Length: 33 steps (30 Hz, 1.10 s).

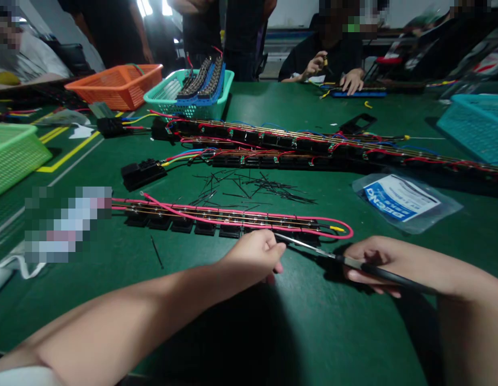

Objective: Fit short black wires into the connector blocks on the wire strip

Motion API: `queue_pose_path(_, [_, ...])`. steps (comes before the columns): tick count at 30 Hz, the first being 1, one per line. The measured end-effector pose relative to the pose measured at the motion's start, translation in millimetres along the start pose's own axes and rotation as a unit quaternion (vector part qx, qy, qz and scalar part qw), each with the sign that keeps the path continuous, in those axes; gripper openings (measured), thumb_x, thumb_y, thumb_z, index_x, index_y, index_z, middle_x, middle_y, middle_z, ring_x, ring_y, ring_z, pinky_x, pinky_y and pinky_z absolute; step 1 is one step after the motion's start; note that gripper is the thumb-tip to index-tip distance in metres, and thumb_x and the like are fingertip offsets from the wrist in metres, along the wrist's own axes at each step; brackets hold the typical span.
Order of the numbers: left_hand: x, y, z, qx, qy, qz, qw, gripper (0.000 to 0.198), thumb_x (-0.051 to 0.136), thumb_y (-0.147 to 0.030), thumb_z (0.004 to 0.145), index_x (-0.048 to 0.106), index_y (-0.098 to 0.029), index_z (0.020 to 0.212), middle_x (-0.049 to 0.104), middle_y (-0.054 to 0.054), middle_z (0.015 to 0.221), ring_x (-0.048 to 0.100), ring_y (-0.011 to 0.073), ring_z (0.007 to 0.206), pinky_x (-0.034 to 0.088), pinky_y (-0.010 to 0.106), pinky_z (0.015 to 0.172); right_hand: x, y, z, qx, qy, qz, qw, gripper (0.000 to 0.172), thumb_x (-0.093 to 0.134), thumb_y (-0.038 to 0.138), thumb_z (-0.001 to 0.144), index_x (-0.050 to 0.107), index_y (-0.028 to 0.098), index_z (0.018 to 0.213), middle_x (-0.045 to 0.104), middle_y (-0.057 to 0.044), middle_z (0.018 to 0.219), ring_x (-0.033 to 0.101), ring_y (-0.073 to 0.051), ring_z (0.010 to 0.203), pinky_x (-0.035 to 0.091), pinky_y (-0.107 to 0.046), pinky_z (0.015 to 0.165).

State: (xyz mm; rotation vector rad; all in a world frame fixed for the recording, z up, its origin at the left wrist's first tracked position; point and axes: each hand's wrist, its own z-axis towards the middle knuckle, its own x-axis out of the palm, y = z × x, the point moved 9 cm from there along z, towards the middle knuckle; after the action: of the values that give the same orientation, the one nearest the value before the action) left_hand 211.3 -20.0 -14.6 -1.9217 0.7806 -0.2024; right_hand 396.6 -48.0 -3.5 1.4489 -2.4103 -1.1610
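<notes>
A wiring strip (pixel 232 222) lies across the table, a row of black blocks with brass-coloured rods, black cable ties and a looped red wire (pixel 347 228). My left hand (pixel 259 252) is closed at the strip's front edge, right of its middle. What its fingers pinch, if anything, is hidden. My right hand (pixel 373 262) is wrapped round a slim tool (pixel 353 262) with a dark handle and a long thin metal end. That end points left to the strip, beside my left fingertips. The tool's exact kind does not show.
Loose black cable ties (pixel 268 187) are scattered behind the strip. A clear plastic bag (pixel 409 201) lies at right. Longer wired strips (pixel 281 136) stretch across behind. Baskets in orange (pixel 116 88), turquoise (pixel 184 110) and green (pixel 15 155) stand around. A co-worker's hands (pixel 351 80) are opposite.
</notes>
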Motion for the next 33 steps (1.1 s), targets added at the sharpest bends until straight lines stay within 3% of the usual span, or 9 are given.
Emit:
queue_pose_path(3, [12.9, 8.1, -2.3, -0.05, 0.005, -0.187, 0.981, 0.02, 0.04, -0.028, 0.095, 0.039, -0.019, 0.077, 0.063, -0.001, 0.071, 0.051, 0.0059, 0.039, 0.035, 0.019, 0.041, 0.2, 2.5, 1.0, 0.005, -0.002, 0.001, 1.0, 0.044, 0.064, 0.058, 0.077, 0.052, 0.016, 0.067, 0.049, 0.002, 0.056, 0.043, -0.009, 0.048, 0.034, -0.023, 0.045])
queue_pose_path(9, [22.2, 10.8, -16.6, -0.066, -0.012, -0.331, 0.941, 0.019, 0.036, -0.029, 0.095, 0.042, -0.018, 0.08, 0.057, -0.004, 0.072, 0.049, 0.0047, 0.04, 0.037, 0.018, 0.04, 0.5, 5.0, 4.9, 0.0, 0.0, 0.012, 1.0, 0.043, 0.068, 0.055, 0.074, 0.052, 0.016, 0.066, 0.048, 0.002, 0.057, 0.042, -0.009, 0.048, 0.034, -0.022, 0.045])
queue_pose_path(15, [23.0, 15.4, -24.1, -0.083, -0.038, -0.35, 0.932, 0.026, 0.034, -0.031, 0.091, 0.044, -0.018, 0.071, 0.044, -0.004, 0.052, 0.043, 0.007, 0.041, 0.033, 0.02, 0.042, -0.5, 2.6, 7.8, 0.001, 0.0, 0.012, 1.0, 0.043, 0.07, 0.054, 0.072, 0.052, 0.016, 0.065, 0.049, 0.002, 0.055, 0.042, -0.009, 0.046, 0.033, -0.022, 0.043])
queue_pose_path(33, [21.6, 17.0, -25.2, -0.065, -0.051, -0.367, 0.926, 0.023, 0.038, -0.031, 0.089, 0.044, -0.019, 0.069, 0.044, -0.004, 0.053, 0.042, 0.0081, 0.045, 0.033, 0.021, 0.047, -0.9, 1.8, 8.0, 0.0, 0.004, 0.013, 1.0, 0.044, 0.068, 0.057, 0.073, 0.055, 0.016, 0.066, 0.047, 0.003, 0.055, 0.042, -0.009, 0.045, 0.033, -0.022, 0.042])
